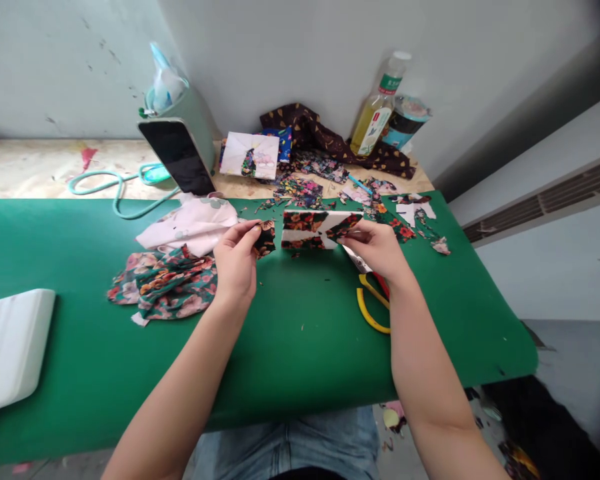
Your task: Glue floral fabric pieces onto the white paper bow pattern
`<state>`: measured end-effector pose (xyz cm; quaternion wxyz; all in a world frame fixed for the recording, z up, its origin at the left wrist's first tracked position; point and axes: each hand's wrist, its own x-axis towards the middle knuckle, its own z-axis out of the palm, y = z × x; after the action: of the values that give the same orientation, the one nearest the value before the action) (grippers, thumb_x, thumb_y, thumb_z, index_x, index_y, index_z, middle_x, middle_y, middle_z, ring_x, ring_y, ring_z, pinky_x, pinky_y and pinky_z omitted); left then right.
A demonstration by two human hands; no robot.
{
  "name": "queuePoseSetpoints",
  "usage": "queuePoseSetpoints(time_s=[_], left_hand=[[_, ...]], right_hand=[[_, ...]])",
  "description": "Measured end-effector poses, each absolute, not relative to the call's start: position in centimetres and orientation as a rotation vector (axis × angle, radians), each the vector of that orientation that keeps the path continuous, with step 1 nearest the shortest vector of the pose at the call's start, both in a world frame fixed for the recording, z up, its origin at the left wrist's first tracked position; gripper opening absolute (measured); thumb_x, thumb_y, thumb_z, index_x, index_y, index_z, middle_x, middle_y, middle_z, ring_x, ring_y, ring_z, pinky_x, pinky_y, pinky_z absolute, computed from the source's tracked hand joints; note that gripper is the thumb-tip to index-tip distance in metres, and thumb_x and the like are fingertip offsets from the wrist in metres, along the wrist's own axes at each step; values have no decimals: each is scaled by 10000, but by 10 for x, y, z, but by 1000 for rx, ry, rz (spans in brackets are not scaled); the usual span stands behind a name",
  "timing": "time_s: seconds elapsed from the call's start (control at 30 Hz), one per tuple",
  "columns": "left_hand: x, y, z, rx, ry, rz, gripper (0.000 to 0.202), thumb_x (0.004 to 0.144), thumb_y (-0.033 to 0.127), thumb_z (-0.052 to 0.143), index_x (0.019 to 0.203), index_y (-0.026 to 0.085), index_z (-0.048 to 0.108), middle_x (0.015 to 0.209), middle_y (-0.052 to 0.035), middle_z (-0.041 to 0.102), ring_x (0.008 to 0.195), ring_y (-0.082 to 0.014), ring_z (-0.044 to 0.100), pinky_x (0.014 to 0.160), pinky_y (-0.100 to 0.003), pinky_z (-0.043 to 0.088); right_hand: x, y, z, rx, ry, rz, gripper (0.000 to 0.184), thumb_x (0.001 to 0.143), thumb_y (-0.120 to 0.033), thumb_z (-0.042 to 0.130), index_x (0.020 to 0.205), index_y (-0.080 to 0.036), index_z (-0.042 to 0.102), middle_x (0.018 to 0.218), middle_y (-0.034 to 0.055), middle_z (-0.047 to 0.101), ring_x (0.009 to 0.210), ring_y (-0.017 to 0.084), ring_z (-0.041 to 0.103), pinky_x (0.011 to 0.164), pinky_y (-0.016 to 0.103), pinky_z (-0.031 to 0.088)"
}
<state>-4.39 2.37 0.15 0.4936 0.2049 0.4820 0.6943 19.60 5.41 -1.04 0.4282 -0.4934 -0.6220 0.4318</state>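
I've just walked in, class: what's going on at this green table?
A person's right hand holds the right end of a white board partly covered with dark floral pieces. The left hand holds a loose floral scrap, apart from the board. Yellow-handled scissors lie by the right forearm, and crumpled floral cloth lies near the left. More cuttings are scattered beyond the board.

head cam | fwd + down | close over grn tabletop (300,360) to wall (290,53) | top-R dark, detail prob. lost
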Motion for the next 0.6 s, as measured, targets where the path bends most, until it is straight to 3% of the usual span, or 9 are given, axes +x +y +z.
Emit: queuePoseSetpoints(time_s=[0.13, 0.33, 0.5, 0.6], left_hand=[[-45, 22, -1, 613, 1230, 1715, 170, 613, 198, 760, 774, 168, 716, 769, 10, 681, 710, -83, 610, 671, -195, 472], [-42, 15, 1, 962, 1333, 1864, 106, 737, 198, 711, 839, 193, 740, 792, 6, 702, 751, -90, 634, 714, -200, 505], [-34, 8, 3, 1005, 1274, 1718, 156, 750, 272, 745, 890, 204, 765, 840, -16, 740, 769, -121, 677, 730, -233, 541], [-28, 5, 1, 907, 1172, 1603, 177, 722, 288, 782, 882, 212, 775, 854, -22, 755, 770, -123, 688, 718, -224, 542]], right_hand=[[195, 54, -5, -1264, -1350, 1147, 210, 634, -261, 818, 735, -186, 650, 711, -2, 669, 737, 198, 706, 759, 382, 624], [183, 47, -4, -1440, -1222, 1547, 472, 581, -113, 849, 1012, -124, 658, 776, 21, 638, 691, 163, 681, 576, 312, 651], [170, 43, -4, -1524, -1316, 1601, 468, 669, -132, 809, 1107, -106, 647, 788, 41, 674, 680, 151, 688, 593, 276, 646], [172, 43, -3, -1548, -1449, 1457, 430, 709, -240, 803, 1094, -117, 654, 764, 52, 685, 631, 148, 664, 478, 243, 581]])
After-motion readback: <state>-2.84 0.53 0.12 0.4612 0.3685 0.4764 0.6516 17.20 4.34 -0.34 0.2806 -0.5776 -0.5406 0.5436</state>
